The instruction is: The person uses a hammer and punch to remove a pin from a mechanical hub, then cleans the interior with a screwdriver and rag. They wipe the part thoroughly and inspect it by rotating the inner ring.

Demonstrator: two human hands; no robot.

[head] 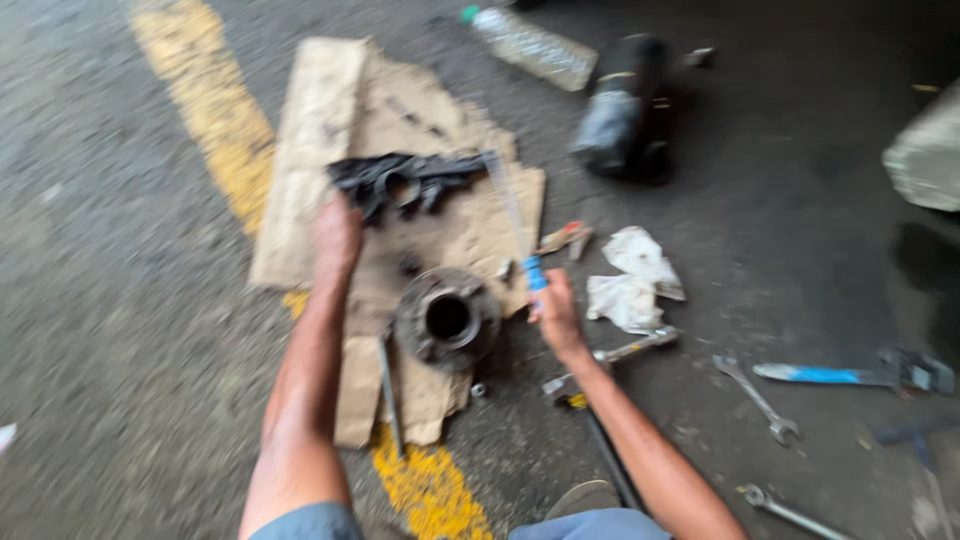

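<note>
Head view shows the left hand [336, 232] gripping a black, greasy cast-metal knuckle part [402, 180] lying on torn brown cardboard [330, 110]; it looks heavy, rigid and slippery, best taken by its thick arm. The right hand [556, 312] is closed around a blue-handled long steel tool [512, 215], beside a round rusty wheel hub [447, 318] on the concrete floor [100, 350].

Scattered across stained concrete: round metal hub [447, 318] at frame centre on torn cardboard [330, 130], yellow painted line [205, 100] at upper left, plastic bottle [530, 45] and black cylinder [620, 110] along the top, crumpled white rag [630, 275] right of centre, wrenches [757, 398] at lower right.
</note>
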